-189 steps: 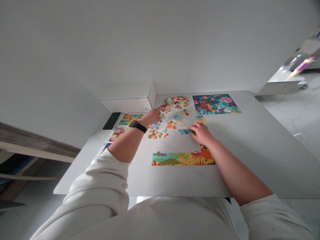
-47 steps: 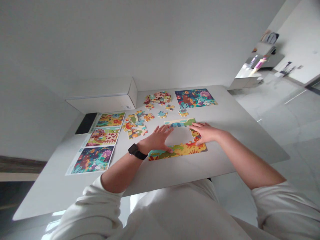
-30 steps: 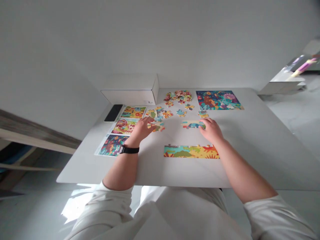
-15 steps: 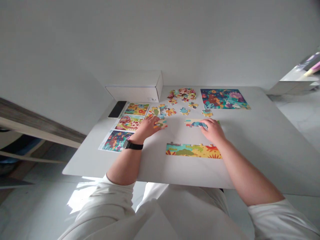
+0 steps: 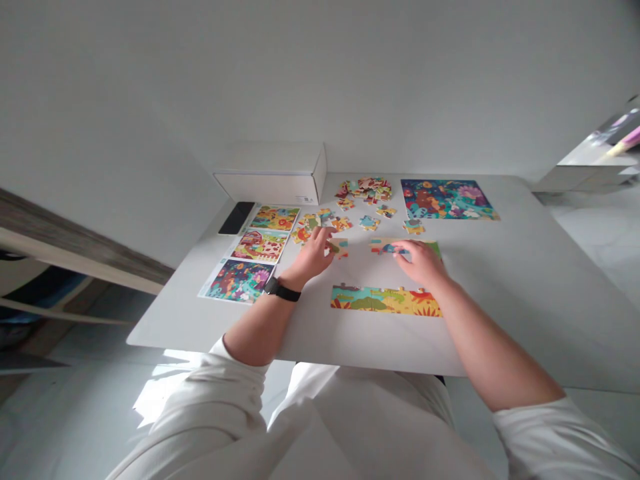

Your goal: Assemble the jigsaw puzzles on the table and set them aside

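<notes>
My left hand (image 5: 316,253), a black watch on its wrist, is closed at the left end of a small joined puzzle section (image 5: 341,248); its fingers partly cover the section. To the right, my right hand (image 5: 423,259) has its thumb and fingers on another joined puzzle section (image 5: 381,246) with blue and green parts, much of it under the hand. A gap of bare table separates the two sections. Nearer to me lies an assembled puzzle strip (image 5: 385,301) in yellow, green and teal, touched by neither hand.
Loose puzzle pieces (image 5: 369,223) lie beyond my hands, with a heap of pieces (image 5: 373,189) farther back. A dark-blue finished puzzle (image 5: 447,199) sits back right. At left are a picture sheet (image 5: 260,245), a phone (image 5: 236,218) and a white box (image 5: 267,187).
My left hand has slid right with its puzzle section, closer to the other one. My right hand has shifted slightly left over its section. The strip stays in place.
</notes>
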Demonstrator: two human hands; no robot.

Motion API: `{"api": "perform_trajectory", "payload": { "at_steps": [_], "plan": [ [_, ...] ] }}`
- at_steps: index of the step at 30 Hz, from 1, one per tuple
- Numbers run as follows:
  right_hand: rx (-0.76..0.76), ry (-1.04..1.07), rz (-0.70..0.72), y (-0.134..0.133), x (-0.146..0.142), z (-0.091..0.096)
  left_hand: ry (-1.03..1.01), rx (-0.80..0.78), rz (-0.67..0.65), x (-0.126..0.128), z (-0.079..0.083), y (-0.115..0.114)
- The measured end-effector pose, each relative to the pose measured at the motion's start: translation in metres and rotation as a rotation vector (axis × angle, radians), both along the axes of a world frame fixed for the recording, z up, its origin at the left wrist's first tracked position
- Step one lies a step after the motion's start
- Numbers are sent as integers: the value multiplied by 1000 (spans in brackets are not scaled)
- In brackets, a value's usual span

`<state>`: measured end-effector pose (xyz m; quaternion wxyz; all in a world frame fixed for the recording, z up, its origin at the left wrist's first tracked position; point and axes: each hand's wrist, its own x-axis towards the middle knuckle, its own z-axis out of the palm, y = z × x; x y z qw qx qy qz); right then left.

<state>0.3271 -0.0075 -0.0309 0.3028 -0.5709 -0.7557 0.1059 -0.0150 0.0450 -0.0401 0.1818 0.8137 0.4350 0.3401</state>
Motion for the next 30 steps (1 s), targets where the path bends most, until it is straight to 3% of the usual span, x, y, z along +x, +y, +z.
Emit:
{"api": "perform_trajectory", "payload": {
  "at_steps": [6,10,15,22,30],
  "plan": [
    [-172,164,18,-12,-9,17,-520,-350,-123,44,8,0],
    [-239,330,76,-17,-19,24,-718,-524,-228,69,19,-3],
    [-273,328,76,-22,-27,26,-816,-649,-260,86,13,-12],
    [-283,427,45,-20,-26,20,-821,-790,-268,86,2,-18],
    [-296,424,67,-16,-23,11,-808,-764,-277,88,-2,-19]
  ]
}}
